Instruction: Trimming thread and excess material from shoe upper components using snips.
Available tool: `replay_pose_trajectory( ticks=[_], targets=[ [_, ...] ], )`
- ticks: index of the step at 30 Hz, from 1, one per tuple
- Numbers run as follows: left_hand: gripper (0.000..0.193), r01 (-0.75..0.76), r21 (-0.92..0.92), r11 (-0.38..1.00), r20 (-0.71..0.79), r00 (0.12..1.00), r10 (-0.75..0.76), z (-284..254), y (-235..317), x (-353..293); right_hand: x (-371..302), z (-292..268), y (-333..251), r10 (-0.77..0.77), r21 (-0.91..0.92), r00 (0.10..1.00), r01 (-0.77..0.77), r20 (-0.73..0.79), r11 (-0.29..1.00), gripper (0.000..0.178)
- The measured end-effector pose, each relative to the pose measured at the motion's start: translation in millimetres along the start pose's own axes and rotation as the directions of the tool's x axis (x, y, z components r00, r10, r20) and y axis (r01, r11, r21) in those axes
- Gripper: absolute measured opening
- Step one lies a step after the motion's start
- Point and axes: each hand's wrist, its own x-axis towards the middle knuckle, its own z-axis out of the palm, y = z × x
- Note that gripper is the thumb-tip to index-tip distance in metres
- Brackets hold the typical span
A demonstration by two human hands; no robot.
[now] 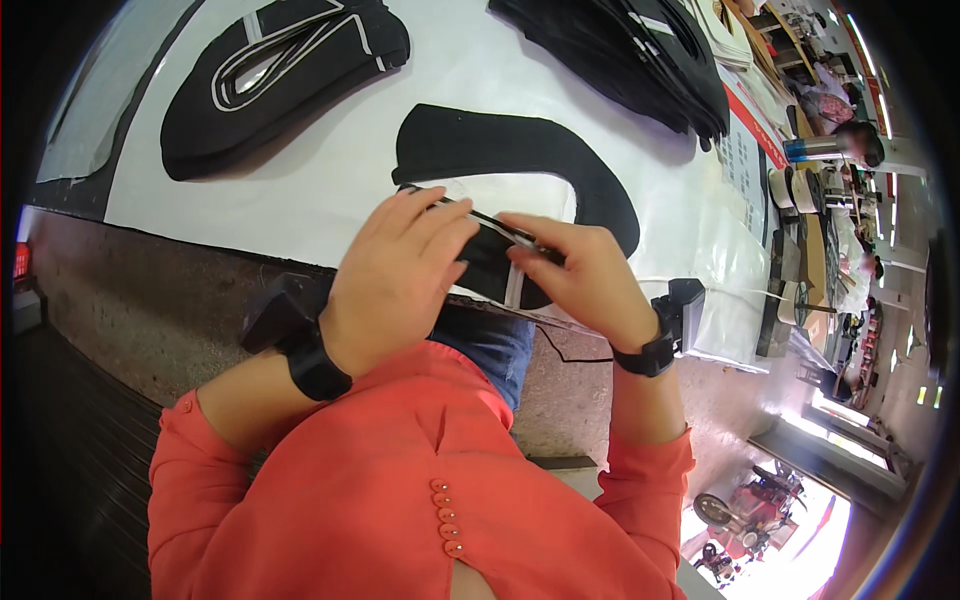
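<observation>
A curved black fabric piece [600, 190] lies at the table's near edge, bent like a hook, its open middle showing white. Along its near arm, a raised edge with a thin light line runs between my two hands. My left hand [400, 265] bends its fingers over the left end of this edge, the thumb below. My right hand [585, 275] pinches the edge farther right between thumb and forefinger. A short pale strip [515, 287] crosses the black fabric just under my right fingers. The undersides of the left fingertips are hidden.
A stack of black fabric pieces with white edging [280, 90] lies at the far left, another black pile [630, 60] at the far right. White sheeting [300, 215] covers the table. Rolls of tape [795, 190] stand along its right side. A thin black cable [570, 358] hangs below the table edge.
</observation>
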Motion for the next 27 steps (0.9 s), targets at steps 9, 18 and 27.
replay_pose_trajectory(
  ticks=[9, 18, 27],
  targets=[
    [0.042, -0.044, 0.086, 0.995, 0.059, 0.997, 0.039, 12.2, 10.0, 2.9, -11.0, -21.1, 10.9, 0.315, 0.178, 0.946, -0.324, 0.075, 0.929, 0.023],
    [0.037, -0.015, 0.008, 1.0, 0.011, 1.0, 0.015, 11.6, 12.3, 2.9, -5.1, -19.9, 11.9, 0.206, 0.134, 0.977, -0.196, -0.062, 0.971, 0.025],
    [0.036, -0.002, 0.017, 1.0, -0.004, 1.0, 0.002, 11.4, 10.7, 0.8, -2.7, -24.8, -11.1, 0.358, 0.471, 0.933, -0.3, -0.038, 0.83, 0.025]
  ],
)
